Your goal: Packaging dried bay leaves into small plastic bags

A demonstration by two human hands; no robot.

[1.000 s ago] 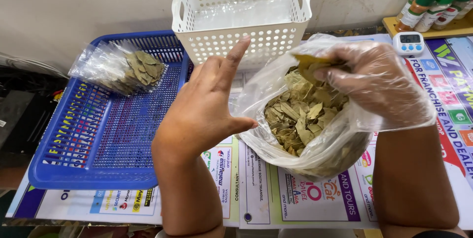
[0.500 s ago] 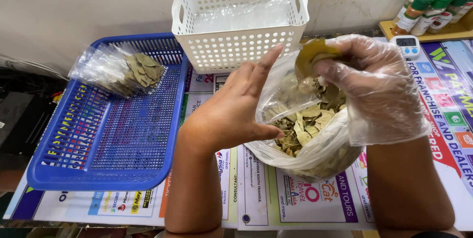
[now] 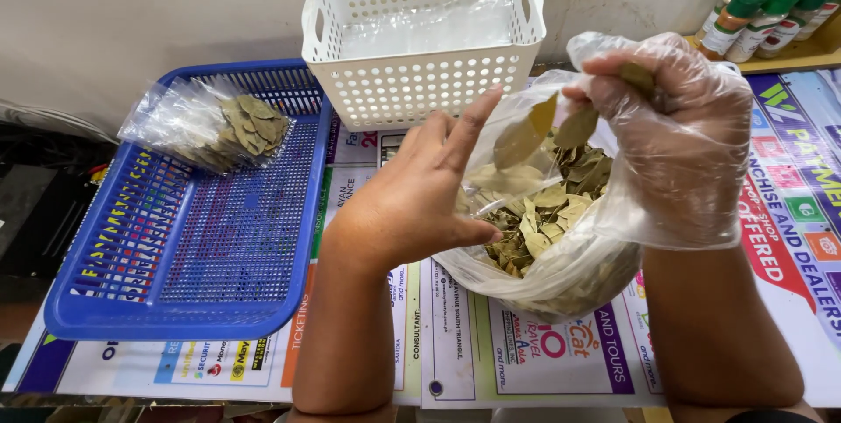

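Observation:
A large clear plastic bag point(image 3: 561, 278) full of dried bay leaves point(image 3: 534, 217) sits in front of me on printed paper sheets. My bare left hand point(image 3: 412, 204) rests against the bag's left rim, thumb and fingers spread. My right hand point(image 3: 670, 125), in a loose clear plastic glove, is raised above the bag's opening and pinches a few dried leaves point(image 3: 547, 125) that dangle over the bag.
A blue mesh tray point(image 3: 188, 239) on the left holds small clear packets of leaves point(image 3: 219, 125). A white perforated basket point(image 3: 425, 29) with clear plastic inside stands behind the bag. Spice bottles with green caps point(image 3: 771, 3) are at the far right by the wall.
My right hand has risen out of the big bag with a pinch of leaves. My left hand shifted right to the bag's rim.

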